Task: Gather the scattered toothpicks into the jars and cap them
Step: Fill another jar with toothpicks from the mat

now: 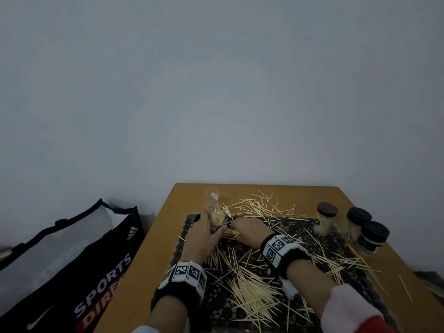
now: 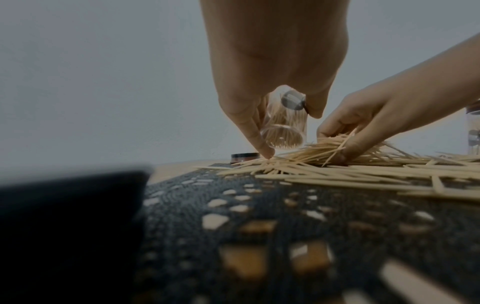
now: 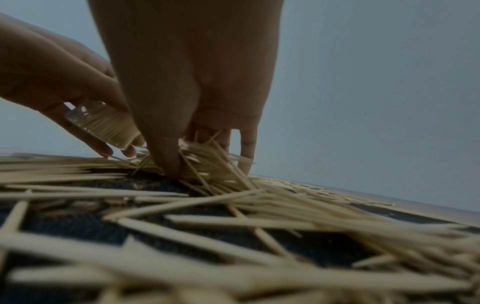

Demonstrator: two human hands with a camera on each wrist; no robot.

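I am holding the clear jar (image 1: 214, 213) in my left hand (image 1: 201, 233), fingers and thumb wrapped round its wall, tilted so its open mouth faces my right hand (image 1: 249, 230). It is already partly packed with sticks. In the left wrist view a small dark round thing is tucked between my left fingers and the jar; I am guessing it is the cap, but I cannot tell.

My right hand is pinching a bundle of toothpicks (image 3: 207, 162) off the black lace mat (image 1: 290, 233), thumb on the near side and fingers on the far side, right beside the jar's mouth.

The scattered toothpicks (image 1: 254, 299) are lying all over the mat and spilling onto the counter (image 1: 165, 227), thickest at 6 o'clock from my hands and again at 12 o'clock. Three capped jars (image 1: 355, 227) are standing together at 3 o'clock, well apart from my hands.

I am judging the sticks to be very light, stiff, pointed and quick to fan out, so I would be gripping the bundle near its middle, sticks lined up, and feeding one end in. The jar looks smooth and light; gripping it round the wall is probably steadiest.
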